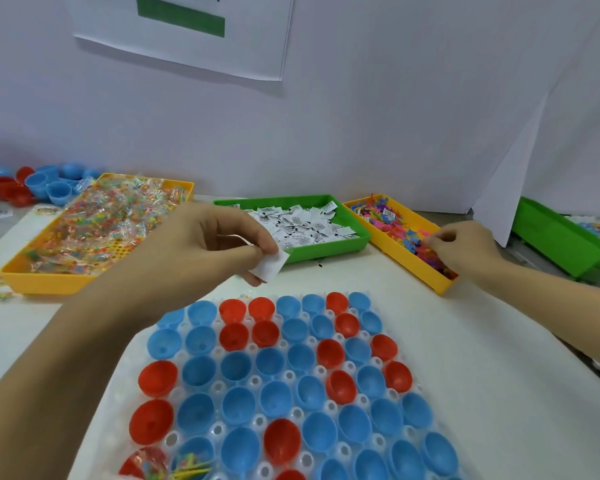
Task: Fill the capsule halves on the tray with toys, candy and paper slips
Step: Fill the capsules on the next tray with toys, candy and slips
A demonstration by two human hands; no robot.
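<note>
**Slips and toys being gathered for the capsule tray**

A pale wall with a pinned sheet is backing a white counter [465, 306], and the supply bins are sitting along its far edge. The clear tray [465, 382] of red and blue capsule halves [236, 367] is lying at the near edge; nearly all the cups are looking empty, with two at the near left corner already holding candy and toys.

The left hand [219, 237] is hovering between the green bin [326, 252] of paper slips [302, 225] and the tray, its grip closing thumb and fingertips on a white slip [271, 268]. The right hand [461, 245] is reaching into the yellow toy bin [409, 258] near the far right corner, its fingers curling into the coloured toys [395, 220]; it is probably pinching one, though the view is too blurred to confirm. The candy bin [45, 282] is waiting at the far left.

To do this well, the person should be carrying one slip per cup, releasing it low over the cup, and working row by row so that none is getting skipped.
</note>
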